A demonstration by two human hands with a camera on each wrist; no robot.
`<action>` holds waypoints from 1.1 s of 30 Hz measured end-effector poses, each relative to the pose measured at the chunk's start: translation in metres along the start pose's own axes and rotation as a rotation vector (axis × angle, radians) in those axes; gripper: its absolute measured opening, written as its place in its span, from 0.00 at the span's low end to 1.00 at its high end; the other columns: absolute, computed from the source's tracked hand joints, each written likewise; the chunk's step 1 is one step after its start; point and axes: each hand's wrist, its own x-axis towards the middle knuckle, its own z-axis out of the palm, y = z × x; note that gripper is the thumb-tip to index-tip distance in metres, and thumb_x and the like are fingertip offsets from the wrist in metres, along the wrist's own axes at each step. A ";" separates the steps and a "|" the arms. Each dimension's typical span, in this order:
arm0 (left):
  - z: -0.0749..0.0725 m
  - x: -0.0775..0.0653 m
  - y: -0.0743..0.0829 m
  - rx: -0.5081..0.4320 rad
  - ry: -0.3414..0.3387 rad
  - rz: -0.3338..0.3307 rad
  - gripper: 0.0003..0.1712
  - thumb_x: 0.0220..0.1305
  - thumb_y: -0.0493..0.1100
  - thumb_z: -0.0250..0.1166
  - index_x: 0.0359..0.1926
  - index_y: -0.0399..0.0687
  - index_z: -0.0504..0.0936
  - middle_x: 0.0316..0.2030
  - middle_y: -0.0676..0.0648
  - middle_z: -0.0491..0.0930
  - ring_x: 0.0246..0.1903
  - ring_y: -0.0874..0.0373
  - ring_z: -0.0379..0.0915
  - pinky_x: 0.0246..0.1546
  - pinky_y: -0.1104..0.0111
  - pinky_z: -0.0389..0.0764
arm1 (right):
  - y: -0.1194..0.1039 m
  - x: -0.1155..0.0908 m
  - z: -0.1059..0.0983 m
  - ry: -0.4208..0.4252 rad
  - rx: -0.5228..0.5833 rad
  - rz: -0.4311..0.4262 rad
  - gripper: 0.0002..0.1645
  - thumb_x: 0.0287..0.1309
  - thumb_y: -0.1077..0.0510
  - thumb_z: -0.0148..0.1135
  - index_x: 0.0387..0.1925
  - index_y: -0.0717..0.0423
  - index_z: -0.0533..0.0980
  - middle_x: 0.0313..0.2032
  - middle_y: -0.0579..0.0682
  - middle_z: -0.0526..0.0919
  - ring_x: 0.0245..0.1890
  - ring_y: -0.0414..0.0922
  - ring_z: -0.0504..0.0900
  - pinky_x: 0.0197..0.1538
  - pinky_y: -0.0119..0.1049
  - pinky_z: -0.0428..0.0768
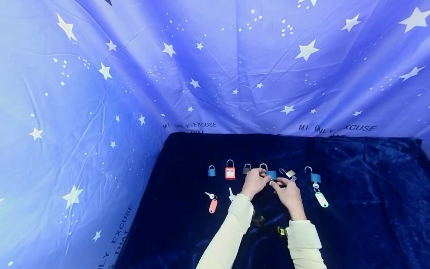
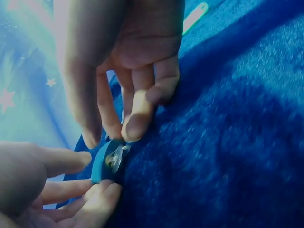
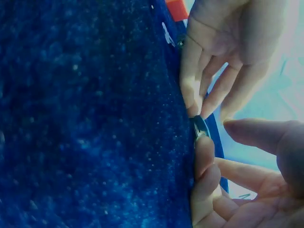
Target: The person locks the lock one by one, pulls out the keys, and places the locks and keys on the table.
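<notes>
Between my two hands lies a blue padlock [image 1: 271, 175], its shackle raised and swung to the left. A key [image 2: 119, 159] with a clear head sits in its bottom face. Fingertips of my left hand [image 1: 254, 183] hold one end of the padlock, with the thumb close to its edge in the left wrist view. My right hand [image 1: 289, 194] has curled fingers and thumb around the other end, right by the key. From the right wrist, the padlock [image 3: 201, 126] shows as a narrow blue strip, partly hidden by the right index finger.
Left of my hands stand a small blue padlock [image 1: 211, 172], a red padlock [image 1: 230, 173] and a dark padlock [image 1: 246, 170]. Nearer are a key with red tag [image 1: 213, 206] and another key [image 1: 231, 194]. Rightward lie a brass padlock [image 1: 290, 173] and a blue padlock with green tag [image 1: 321, 200].
</notes>
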 end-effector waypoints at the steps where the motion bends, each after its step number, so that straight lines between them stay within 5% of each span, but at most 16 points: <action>1: 0.001 0.000 0.000 0.006 0.009 -0.005 0.17 0.61 0.41 0.70 0.51 0.41 0.85 0.39 0.49 0.89 0.38 0.63 0.84 0.43 0.76 0.79 | 0.000 0.000 0.000 0.008 -0.003 -0.005 0.28 0.67 0.53 0.59 0.58 0.72 0.73 0.46 0.65 0.86 0.34 0.49 0.89 0.55 0.56 0.75; 10: 0.009 -0.003 -0.001 0.060 0.096 -0.038 0.16 0.52 0.40 0.77 0.44 0.45 0.85 0.33 0.53 0.87 0.37 0.60 0.81 0.47 0.71 0.78 | 0.003 -0.002 0.005 0.078 0.026 0.024 0.23 0.65 0.54 0.62 0.53 0.69 0.78 0.40 0.60 0.88 0.29 0.40 0.88 0.52 0.50 0.78; 18: 0.011 -0.005 0.001 -0.039 0.132 -0.083 0.15 0.51 0.39 0.77 0.42 0.45 0.86 0.31 0.53 0.86 0.34 0.62 0.79 0.43 0.73 0.78 | 0.004 0.000 0.007 0.119 0.149 0.076 0.20 0.64 0.56 0.64 0.50 0.69 0.80 0.36 0.60 0.88 0.22 0.31 0.82 0.29 0.24 0.76; 28: 0.012 -0.008 0.001 -0.235 0.128 -0.120 0.15 0.51 0.32 0.76 0.42 0.39 0.85 0.33 0.47 0.86 0.26 0.66 0.79 0.31 0.78 0.79 | 0.002 0.000 0.005 0.153 0.223 0.087 0.16 0.64 0.59 0.64 0.46 0.70 0.81 0.32 0.59 0.88 0.20 0.31 0.80 0.25 0.24 0.78; 33: 0.010 -0.011 -0.001 -0.256 0.125 -0.122 0.15 0.49 0.31 0.76 0.40 0.38 0.85 0.32 0.47 0.86 0.24 0.66 0.78 0.27 0.79 0.80 | 0.002 -0.002 0.005 0.117 0.236 0.108 0.16 0.64 0.59 0.64 0.46 0.70 0.81 0.30 0.54 0.88 0.21 0.30 0.80 0.26 0.24 0.79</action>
